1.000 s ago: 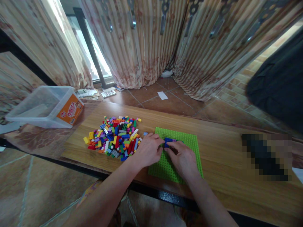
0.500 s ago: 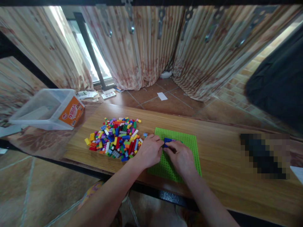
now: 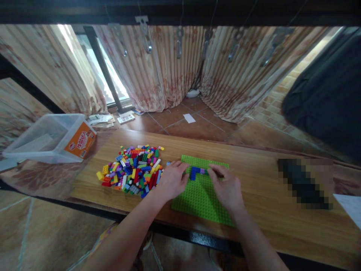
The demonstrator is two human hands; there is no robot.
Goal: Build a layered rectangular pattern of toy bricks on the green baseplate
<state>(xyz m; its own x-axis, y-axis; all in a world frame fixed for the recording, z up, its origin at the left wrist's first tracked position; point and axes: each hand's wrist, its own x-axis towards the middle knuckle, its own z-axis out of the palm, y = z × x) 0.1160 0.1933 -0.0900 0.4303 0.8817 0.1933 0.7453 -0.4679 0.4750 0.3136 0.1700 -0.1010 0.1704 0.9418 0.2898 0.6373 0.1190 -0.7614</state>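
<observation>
A green studded baseplate [image 3: 203, 205] lies on the wooden table. Near its far side sits an L-shaped group of blue bricks [image 3: 193, 173], and a small purple brick [image 3: 202, 171] continues the row to the right. My left hand [image 3: 173, 180] is at the plate's left edge, fingers bent and apart, just left of the blue bricks. My right hand [image 3: 227, 185] hovers over the plate's right part. Its thumb and index finger are slightly apart beside the purple brick's right end, with nothing clearly visible between them.
A heap of mixed colored bricks [image 3: 134, 171] lies left of the plate. Farther left stands a clear plastic bin [image 3: 56, 152] with an orange label. A blurred dark object [image 3: 304, 184] is on the right of the table, with white paper [image 3: 348, 209] beyond it.
My right hand has drawn back to the right from the blue bricks, uncovering them and the purple brick. My left hand stays close by on the left. The view has tilted slightly.
</observation>
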